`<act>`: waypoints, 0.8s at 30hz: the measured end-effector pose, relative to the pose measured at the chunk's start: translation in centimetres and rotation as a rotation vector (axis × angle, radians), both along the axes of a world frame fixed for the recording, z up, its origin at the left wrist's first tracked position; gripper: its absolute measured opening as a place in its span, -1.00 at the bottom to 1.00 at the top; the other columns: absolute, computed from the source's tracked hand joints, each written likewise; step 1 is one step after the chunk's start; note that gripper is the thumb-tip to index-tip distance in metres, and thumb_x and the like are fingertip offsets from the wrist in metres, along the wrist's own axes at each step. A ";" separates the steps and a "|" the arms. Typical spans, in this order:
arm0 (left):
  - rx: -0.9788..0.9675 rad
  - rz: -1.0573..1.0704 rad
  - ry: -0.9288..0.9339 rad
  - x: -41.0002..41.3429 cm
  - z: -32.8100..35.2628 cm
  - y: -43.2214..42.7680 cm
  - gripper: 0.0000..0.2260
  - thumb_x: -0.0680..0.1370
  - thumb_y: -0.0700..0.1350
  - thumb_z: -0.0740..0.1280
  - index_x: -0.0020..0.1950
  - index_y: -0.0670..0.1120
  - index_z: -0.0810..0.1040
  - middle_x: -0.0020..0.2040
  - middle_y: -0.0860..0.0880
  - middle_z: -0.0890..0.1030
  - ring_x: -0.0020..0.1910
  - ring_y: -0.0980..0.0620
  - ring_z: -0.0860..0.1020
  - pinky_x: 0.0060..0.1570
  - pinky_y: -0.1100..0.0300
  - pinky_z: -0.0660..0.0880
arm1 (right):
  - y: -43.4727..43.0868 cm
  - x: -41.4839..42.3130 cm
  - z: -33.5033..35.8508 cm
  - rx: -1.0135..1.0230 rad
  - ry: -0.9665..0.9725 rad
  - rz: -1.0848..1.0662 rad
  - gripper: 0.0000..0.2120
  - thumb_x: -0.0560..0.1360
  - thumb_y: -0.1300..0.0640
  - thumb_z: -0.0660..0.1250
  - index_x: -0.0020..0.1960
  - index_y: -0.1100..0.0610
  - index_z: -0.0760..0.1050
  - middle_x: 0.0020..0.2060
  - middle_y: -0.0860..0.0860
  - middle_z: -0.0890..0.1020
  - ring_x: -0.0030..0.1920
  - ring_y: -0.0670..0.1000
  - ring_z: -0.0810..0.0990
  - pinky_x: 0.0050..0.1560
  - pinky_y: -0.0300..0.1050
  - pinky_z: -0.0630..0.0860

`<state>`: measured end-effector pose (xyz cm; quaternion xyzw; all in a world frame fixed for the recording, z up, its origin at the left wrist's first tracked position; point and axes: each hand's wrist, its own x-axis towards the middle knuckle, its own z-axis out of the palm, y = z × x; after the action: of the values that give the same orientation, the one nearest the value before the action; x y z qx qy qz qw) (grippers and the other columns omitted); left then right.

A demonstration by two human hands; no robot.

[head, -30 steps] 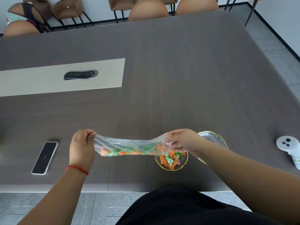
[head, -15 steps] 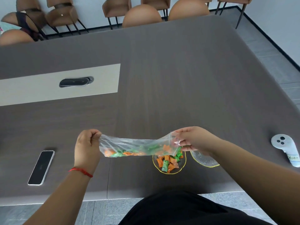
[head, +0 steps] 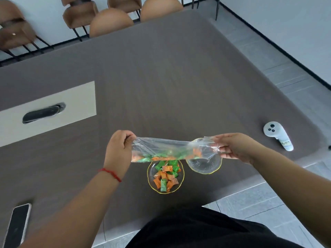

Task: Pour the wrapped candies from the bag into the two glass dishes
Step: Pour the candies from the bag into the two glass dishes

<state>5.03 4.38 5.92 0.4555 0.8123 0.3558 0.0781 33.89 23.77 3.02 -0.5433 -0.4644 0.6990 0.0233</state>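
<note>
The left hand [head: 119, 151] has its grip shut tight on the closed end of the bag [head: 172, 149], and the right hand [head: 234, 147] pinches the open end. The bag hangs stretched flat between them, just above the counter [head: 161, 86]. A second ago the open end sat over the dish with candies [head: 165, 176]. Now it has slid to the right and sits over the empty dish [head: 204, 164]. The two dishes sit close side by side near the counter's front edge. Many orange and green candies [head: 161, 157] are left in the bag. So the first dish looks done, and the second one is likely about to get its share when the closed end is lifted.
</note>
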 end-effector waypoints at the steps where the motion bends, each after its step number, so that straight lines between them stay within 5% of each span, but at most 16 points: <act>1: -0.002 -0.030 0.012 0.3 0.0 0.7 -0.87 0.51 -0.28 0.26 -0.18 -0.09 0.50 -0.21 -0.02 0.51 -0.18 0.10 0.42 -0.13 0.48 0.31 | 0.1 0.5 -0.3 -0.003 0.000 -0.018 -0.82 0.48 0.16 0.41 0.08 0.11 0.64 -0.13 0.01 0.71 -0.19 -0.02 0.64 0.05 -0.05 0.57; 4: -0.010 -0.086 0.037 1.2 0.2 2.6 -0.87 0.51 -0.31 0.27 -0.19 -0.13 0.51 -0.21 -0.03 0.52 -0.19 0.13 0.41 -0.12 0.50 0.30 | 0.2 1.8 -1.1 -0.008 0.001 -0.092 -0.79 0.47 0.20 0.42 0.10 0.13 0.64 -0.11 0.04 0.69 -0.17 -0.01 0.63 -0.03 -0.09 0.59; 8: -0.030 -0.150 0.077 2.3 1.0 5.1 -0.87 0.52 -0.30 0.29 -0.20 -0.14 0.53 -0.22 -0.02 0.52 -0.21 0.15 0.40 -0.13 0.51 0.30 | 0.0 3.3 -1.9 -0.054 0.001 -0.186 -0.80 0.47 0.26 0.41 0.08 0.11 0.63 -0.29 -0.04 0.69 -0.41 -0.14 0.63 -0.23 -0.18 0.54; 20: -0.127 -0.382 0.193 4.8 5.2 10.6 -0.85 0.50 -0.30 0.29 -0.19 -0.13 0.61 -0.23 0.00 0.52 -0.21 0.19 0.46 -0.14 0.55 0.28 | -0.5 4.8 -4.7 -0.201 0.048 -0.344 -0.79 0.46 0.31 0.40 0.02 0.05 0.61 -0.31 -0.03 0.63 -0.34 -0.09 0.47 -0.21 -0.16 0.49; 24: -0.170 -0.376 0.198 4.8 5.5 11.4 -0.87 0.50 -0.27 0.31 -0.20 -0.14 0.61 -0.21 -0.05 0.55 -0.17 0.06 0.48 -0.17 0.52 0.30 | -0.4 4.7 -5.0 -0.202 0.051 -0.353 -0.76 0.46 0.31 0.40 0.07 0.07 0.60 -0.31 -0.01 0.62 -0.38 -0.10 0.47 -0.23 -0.16 0.50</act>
<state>9.83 15.76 11.46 0.6234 0.7438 0.2187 0.1012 38.59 23.35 -2.01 -0.5980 -0.2887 0.7407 0.1023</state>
